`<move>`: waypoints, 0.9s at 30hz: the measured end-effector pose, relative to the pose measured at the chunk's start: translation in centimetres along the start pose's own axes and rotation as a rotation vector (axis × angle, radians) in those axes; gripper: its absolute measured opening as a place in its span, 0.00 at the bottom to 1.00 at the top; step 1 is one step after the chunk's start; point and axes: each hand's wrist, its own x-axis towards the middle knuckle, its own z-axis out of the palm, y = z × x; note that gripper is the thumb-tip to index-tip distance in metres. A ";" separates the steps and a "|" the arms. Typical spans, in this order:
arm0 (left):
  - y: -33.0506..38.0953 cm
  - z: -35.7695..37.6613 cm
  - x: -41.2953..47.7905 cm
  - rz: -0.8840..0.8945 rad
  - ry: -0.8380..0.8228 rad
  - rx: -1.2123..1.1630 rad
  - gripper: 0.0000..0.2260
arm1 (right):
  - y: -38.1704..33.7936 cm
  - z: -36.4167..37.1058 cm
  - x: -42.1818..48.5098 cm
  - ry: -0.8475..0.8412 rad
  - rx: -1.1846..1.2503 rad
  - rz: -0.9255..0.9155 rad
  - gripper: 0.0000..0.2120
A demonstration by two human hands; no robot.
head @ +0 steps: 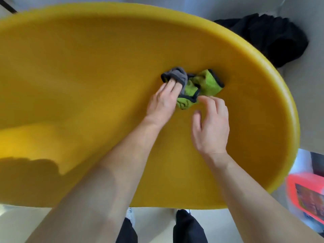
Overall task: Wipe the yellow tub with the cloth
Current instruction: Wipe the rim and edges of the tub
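Observation:
A big round yellow tub fills most of the view. Inside it, right of centre, lies a crumpled green and grey cloth with a dark hem. My left hand has its fingertips tucked under the grey fold of the cloth and holds it. Just below and to the right of the cloth hovers my right hand, fingers curled and apart, with one fingertip close to the green edge and nothing in its grasp.
A black garment lies on the pale floor beyond the tub's far right rim. A red-framed box sits at the right edge. My dark trouser legs stand below the tub's near rim.

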 end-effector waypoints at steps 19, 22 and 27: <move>-15.7 -13.8 -30.8 -0.984 -0.956 0.092 0.20 | -5.2 8.2 -6.0 -0.602 -0.102 0.104 0.17; -9.5 -8.4 -31.0 -1.250 -0.889 -0.611 0.22 | -4.9 7.5 -7.5 -0.845 -0.067 0.317 0.21; 0.3 -10.7 -22.1 -1.288 -0.706 -1.161 0.20 | -3.8 5.0 -9.2 -0.905 0.119 0.634 0.29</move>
